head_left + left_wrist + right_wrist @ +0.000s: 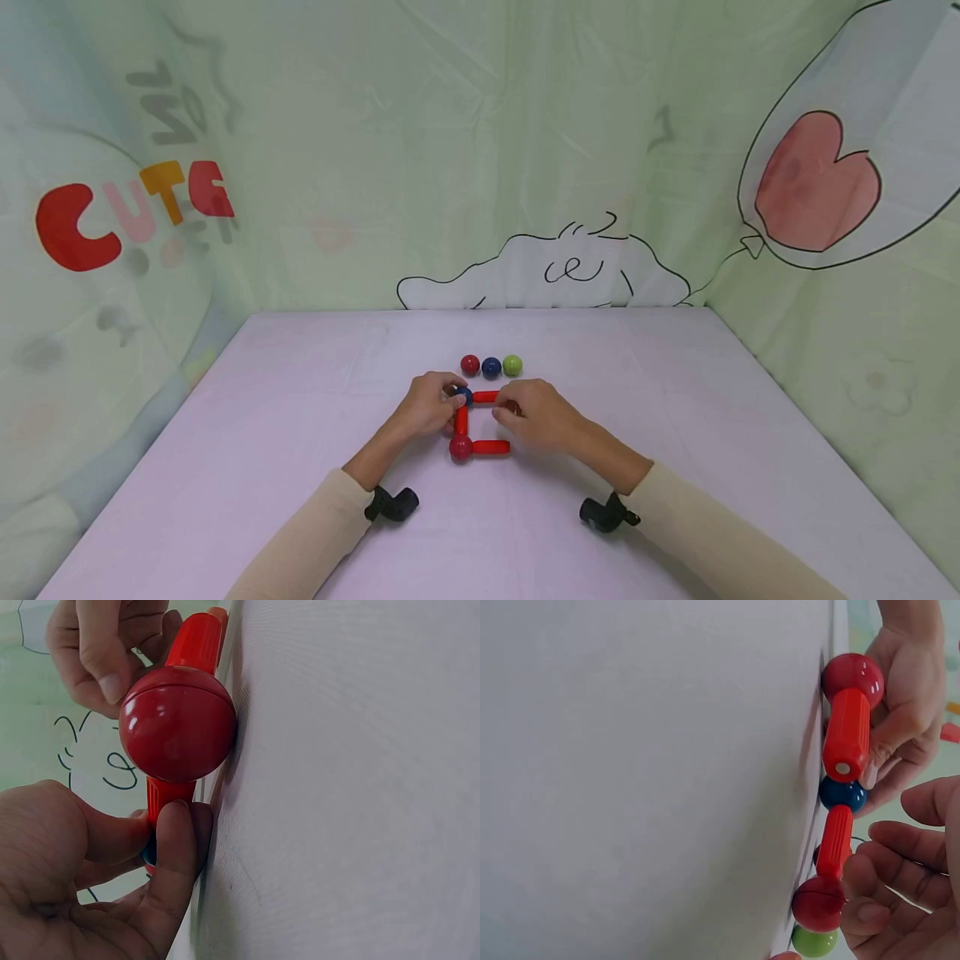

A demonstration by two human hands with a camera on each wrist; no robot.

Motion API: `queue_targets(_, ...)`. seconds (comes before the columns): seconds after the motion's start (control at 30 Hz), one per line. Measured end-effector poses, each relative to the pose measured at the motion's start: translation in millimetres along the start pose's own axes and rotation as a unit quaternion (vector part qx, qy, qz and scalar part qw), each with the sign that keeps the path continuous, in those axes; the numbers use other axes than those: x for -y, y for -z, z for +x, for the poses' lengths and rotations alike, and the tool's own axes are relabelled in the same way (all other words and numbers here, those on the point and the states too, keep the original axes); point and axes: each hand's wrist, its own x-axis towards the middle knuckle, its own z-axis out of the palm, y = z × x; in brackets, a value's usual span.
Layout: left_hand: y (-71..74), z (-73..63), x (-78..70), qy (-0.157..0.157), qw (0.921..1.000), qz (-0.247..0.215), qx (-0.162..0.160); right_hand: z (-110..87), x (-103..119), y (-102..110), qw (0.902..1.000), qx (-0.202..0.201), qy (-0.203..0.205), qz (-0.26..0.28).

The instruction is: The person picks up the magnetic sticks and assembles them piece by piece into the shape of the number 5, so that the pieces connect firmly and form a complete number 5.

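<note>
On the table, a blue ball (464, 396) joins two red magnetic sticks; one red stick (486, 397) runs right, and another red stick (461, 421) runs toward the person. That second stick meets a red ball (461, 448), from which a further red stick (492, 447) points right with its end free. My left hand (431, 406) pinches the blue ball, partly covering it. At the far stick's right end, my right hand (543, 414) holds another red ball (819, 905), mostly hidden by fingers in the head view.
Behind the built shape stand three loose balls in a row: a red ball (470, 365), a blue ball (491, 367) and a green ball (512, 365). Printed curtains border the pale table (300, 400) at the back and sides. Each sleeve carries a black wrist camera (397, 504).
</note>
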Motion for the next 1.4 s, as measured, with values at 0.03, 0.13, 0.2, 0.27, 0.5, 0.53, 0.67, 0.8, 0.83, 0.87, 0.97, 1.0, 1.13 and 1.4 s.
queue_targets(0.03, 0.3, 0.4, 0.5, -0.003, 1.0000, -0.002, -0.001, 2.2, -1.2, 0.8, 1.0000, -0.007, -0.001, 0.001)
queue_targets(0.13, 0.9, 1.0, 1.0, -0.006, 1.0000, -0.005, -0.002, 8.8, -4.9, 3.7, 0.9994, -0.031, -0.007, 0.010)
queue_targets(0.2, 1.1, 1.0, 0.8, -0.003, 1.0000, -0.007, 0.001, 13.4, -7.9, 5.1, 0.9985, -0.051, -0.016, 0.011)
queue_targets(0.27, 1.3, 0.7, 0.3, 0.000, 1.0000, -0.008, 0.005, 17.8, -10.3, 6.2, 0.9973, -0.068, -0.027, 0.010)
queue_targets(0.5, 2.4, -0.9, -1.8, 0.005, 0.9999, -0.011, 0.011, 31.2, -10.4, 7.5, 0.9942, -0.086, -0.055, -0.034)
queue_targets(0.53, 2.6, -1.0, -2.1, 0.005, 0.9999, -0.010, 0.010, 33.3, -9.9, 7.6, 0.9935, -0.087, -0.059, -0.041)
queue_targets(0.67, 3.3, -0.6, -2.0, 0.003, 0.9999, -0.007, 0.009, 41.3, -10.2, 10.1, 0.9905, -0.096, -0.064, -0.075)
queue_targets(0.8, 2.9, 0.1, -0.9, 0.005, 0.9999, -0.006, 0.007, 47.9, -14.5, 11.9, 0.9869, -0.098, -0.058, -0.114)
queue_targets(0.83, 2.7, 0.3, -0.4, 0.005, 1.0000, -0.006, 0.006, 49.3, -15.3, 11.9, 0.9859, -0.097, -0.060, -0.122)
queue_targets(0.87, 2.6, 0.6, 0.0, 0.006, 0.9999, -0.006, 0.006, 50.5, -16.5, 11.6, 0.9851, -0.096, -0.062, -0.128)
queue_targets(0.97, 1.7, 1.7, 1.3, 0.006, 1.0000, -0.006, 0.005, 53.6, -19.6, 10.1, 0.9833, -0.090, -0.074, -0.140)
queue_targets(1.0, 1.4, 1.9, 1.7, 0.005, 1.0000, -0.006, 0.004, 54.5, -20.3, 9.7, 0.9832, -0.087, -0.080, -0.139)
queue_targets(1.13, 0.0, 2.3, 2.3, 0.000, 1.0000, -0.006, 0.002, 58.1, -23.7, 9.1, 0.9832, -0.069, -0.111, -0.127)
queue_targets(1.4, -0.1, 2.2, 1.6, -0.006, 1.0000, -0.005, -0.002, 62.2, -34.9, 10.1, 0.9843, -0.025, -0.157, -0.076)
